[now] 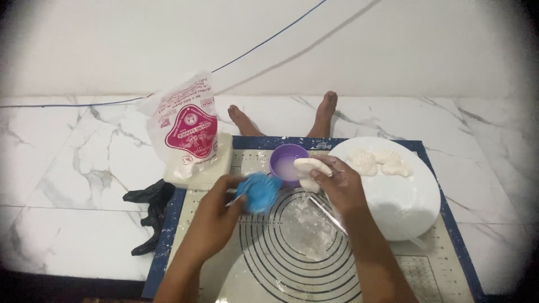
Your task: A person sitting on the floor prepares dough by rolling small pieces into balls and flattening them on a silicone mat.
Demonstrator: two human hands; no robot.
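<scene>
My left hand (222, 210) holds a blue round dumpling press (259, 192) over the baking mat (292, 264). A folded piece of white dough (312, 166) is pinched in my right hand (337, 188), just beside a small purple bowl (287, 163) of cloudy liquid. A thin clear stick (328, 216) lies on the floury middle of the mat, under my right hand. To the right a white plate (404, 207) carries several shaped dumplings (379, 163) at its far edge.
A white and red flour bag (185, 126) stands on a pale block (199, 174) at the mat's far left corner. A crumpled black plastic bag (149, 216) lies on the marble floor. My two bare feet (283, 118) rest beyond the mat. A blue cable (252, 50) runs along the wall.
</scene>
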